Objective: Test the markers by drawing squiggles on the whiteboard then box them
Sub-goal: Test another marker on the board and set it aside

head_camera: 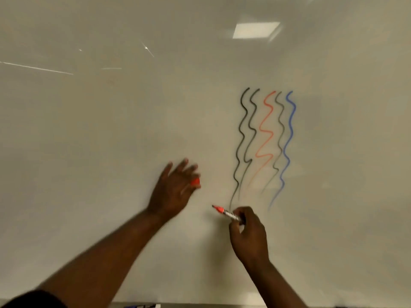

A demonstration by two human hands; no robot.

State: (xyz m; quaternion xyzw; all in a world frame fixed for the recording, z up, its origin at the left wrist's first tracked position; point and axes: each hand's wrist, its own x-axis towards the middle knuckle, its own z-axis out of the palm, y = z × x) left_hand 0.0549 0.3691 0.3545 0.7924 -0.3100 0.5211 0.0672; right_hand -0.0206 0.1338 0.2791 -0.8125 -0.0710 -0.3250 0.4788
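Note:
The whiteboard [111, 130] fills the view. On its right half run several vertical squiggles: black ones [241, 138], a red one [265, 134] and a blue one [289, 138]. My right hand [249, 236] grips an uncapped red marker [226, 212] below the squiggles, its tip pointing up-left, just off the board. My left hand [175, 187] is raised to the left, blurred, fingers spread, with the red cap [195, 181] pinched between thumb and finger.
A metal tray ledge [200, 305] runs along the bottom edge of the board, with a dark marker [138, 305] lying on it. A ceiling light reflects at the board's top right [255, 30].

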